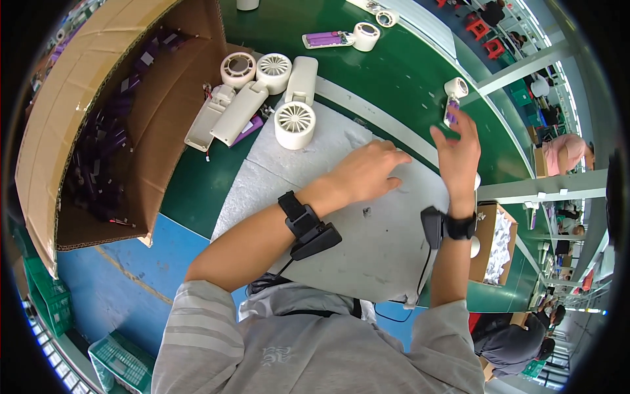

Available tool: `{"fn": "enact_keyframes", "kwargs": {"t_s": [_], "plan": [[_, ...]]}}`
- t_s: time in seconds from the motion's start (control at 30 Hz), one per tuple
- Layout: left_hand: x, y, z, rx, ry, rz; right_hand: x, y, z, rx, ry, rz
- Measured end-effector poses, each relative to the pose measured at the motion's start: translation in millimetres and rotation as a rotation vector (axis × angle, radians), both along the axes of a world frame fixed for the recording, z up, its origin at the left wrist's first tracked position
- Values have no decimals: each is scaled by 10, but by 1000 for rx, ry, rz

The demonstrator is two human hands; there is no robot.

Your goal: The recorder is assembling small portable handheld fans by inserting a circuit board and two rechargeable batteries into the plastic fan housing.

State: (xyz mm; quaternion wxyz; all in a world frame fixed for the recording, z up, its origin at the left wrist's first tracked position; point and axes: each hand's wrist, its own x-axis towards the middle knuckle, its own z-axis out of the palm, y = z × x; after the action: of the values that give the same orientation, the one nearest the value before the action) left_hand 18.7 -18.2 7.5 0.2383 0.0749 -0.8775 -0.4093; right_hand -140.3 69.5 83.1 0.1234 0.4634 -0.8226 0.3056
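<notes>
Over the grey foam mat (387,230), my left hand (367,172) is open, its thumb apart from loosely bent fingers and nothing visible in it. My right hand (459,154) is raised at the mat's right edge with its fingers spread. Just beyond those fingertips lies a white handheld fan (455,87) with a purple battery in its opened handle; whether the fingertips touch it is hard to tell. On the mat's far left part, a fan with a round slatted grille (294,125) has its folded handle (302,80) behind it.
More white fans (239,113) are piled beside a large cardboard box (190,85) of purple batteries at left. Another opened fan (365,37) lies farther back on the green table (407,72). A smaller box (485,249) with white pieces stands right of my right forearm.
</notes>
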Motion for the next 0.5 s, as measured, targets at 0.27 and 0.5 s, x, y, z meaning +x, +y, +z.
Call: {"fn": "enact_keyframes", "kwargs": {"t_s": [0.27, 0.5], "plan": [[-56, -12, -11, 42, -20, -64, -1197, -1340, -228, 178, 71, 3], [-86, -47, -40, 46, -146, -96, -2624, -2669, -803, 210, -48, 142]]}}
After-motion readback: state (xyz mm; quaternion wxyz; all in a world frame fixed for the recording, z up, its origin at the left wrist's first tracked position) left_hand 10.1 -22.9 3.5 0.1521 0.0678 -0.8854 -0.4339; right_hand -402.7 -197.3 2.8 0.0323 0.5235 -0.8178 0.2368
